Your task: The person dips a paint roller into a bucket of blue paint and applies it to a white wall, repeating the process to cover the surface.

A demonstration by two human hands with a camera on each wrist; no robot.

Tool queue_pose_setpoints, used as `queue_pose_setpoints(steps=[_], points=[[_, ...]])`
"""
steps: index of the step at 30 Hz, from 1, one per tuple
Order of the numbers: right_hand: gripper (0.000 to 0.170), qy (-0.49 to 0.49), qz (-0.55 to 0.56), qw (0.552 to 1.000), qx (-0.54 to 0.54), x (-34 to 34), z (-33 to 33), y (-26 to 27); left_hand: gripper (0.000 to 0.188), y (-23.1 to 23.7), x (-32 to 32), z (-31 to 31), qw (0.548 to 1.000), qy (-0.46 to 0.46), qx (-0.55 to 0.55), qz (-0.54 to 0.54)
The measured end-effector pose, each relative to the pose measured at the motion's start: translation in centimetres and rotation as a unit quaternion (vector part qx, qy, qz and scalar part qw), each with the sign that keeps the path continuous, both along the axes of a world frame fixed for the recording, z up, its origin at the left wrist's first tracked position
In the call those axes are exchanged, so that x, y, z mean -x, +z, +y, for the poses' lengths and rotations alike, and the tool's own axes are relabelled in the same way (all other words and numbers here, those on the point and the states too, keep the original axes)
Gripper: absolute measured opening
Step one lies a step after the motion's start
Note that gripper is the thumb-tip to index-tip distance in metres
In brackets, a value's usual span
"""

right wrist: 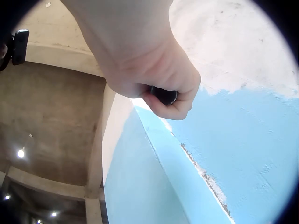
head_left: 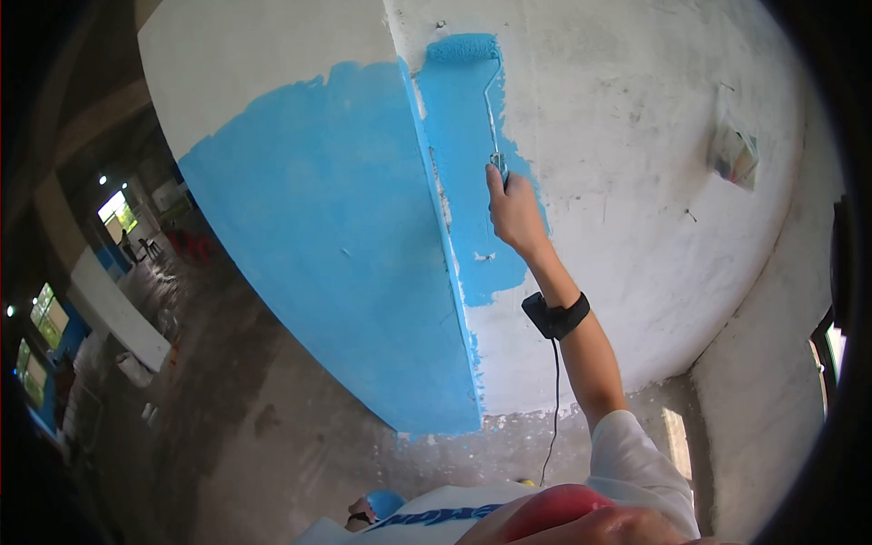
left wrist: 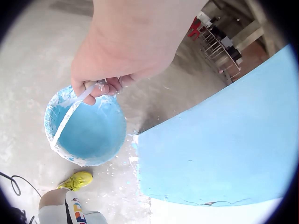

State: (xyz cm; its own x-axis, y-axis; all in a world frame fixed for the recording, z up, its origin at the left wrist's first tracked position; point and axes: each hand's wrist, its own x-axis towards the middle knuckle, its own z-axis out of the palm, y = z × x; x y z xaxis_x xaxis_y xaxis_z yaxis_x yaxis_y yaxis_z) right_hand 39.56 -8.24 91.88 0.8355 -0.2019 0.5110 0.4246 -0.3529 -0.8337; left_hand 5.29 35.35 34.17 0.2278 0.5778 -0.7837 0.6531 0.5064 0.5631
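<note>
My right hand (head_left: 518,213) grips the handle of a paint roller (head_left: 464,48), thumb laid along it. The blue-coated roller lies against the wall (head_left: 599,136) at the top of a fresh blue strip, just right of the corner edge. In the right wrist view the fingers curl round the black handle end (right wrist: 164,95), and the roller's head is hidden. My left hand (left wrist: 121,56) holds the white bail of a bucket (left wrist: 86,126) low beside my body. Blue paint sits inside the bucket, and its rim is smeared with it.
A raised edge (head_left: 445,218) separates the blue-painted face (head_left: 318,218) from the strip. A clear plastic bag (head_left: 733,153) hangs on the wall at right, with a nail (head_left: 690,215) below it. A cable (head_left: 555,409) trails from my right wrist. Concrete floor (head_left: 245,418) lies below.
</note>
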Motion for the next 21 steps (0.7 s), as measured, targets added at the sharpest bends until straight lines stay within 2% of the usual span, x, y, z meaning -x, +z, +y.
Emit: queue_pose_setpoints(steps=[1,3,9,12,15,21], points=[[0.053,0.001,0.0,1.0,0.003,-0.1,0.2,-0.3,0.022,-0.2,0.0,-0.4,1.0,0.001,0.003,-0.001],[0.05,-0.019,-0.075,0.996,0.05,-0.3,1.0,-0.9,0.022,-0.2,0.4,-0.4,1.0,0.004,0.002,0.0],[0.053,0.026,-0.033,0.999,-0.006,-0.6,2.5,2.2,0.022,-0.2,1.1,-0.4,1.0,0.013,-0.001,0.0],[0.052,0.004,-0.046,0.999,0.027,-0.6,2.9,1.6,0.022,-0.3,1.1,-0.4,1.0,0.016,-0.001,-0.002],[0.051,-0.007,-0.071,0.997,0.005,-0.7,3.2,-1.0,0.022,-0.6,1.3,-0.8,1.0,0.021,0.002,-0.004],[0.047,-0.006,-0.047,0.999,-0.006,0.9,2.4,-7.1,0.022,-0.9,1.5,-0.9,1.0,0.017,0.001,-0.004]])
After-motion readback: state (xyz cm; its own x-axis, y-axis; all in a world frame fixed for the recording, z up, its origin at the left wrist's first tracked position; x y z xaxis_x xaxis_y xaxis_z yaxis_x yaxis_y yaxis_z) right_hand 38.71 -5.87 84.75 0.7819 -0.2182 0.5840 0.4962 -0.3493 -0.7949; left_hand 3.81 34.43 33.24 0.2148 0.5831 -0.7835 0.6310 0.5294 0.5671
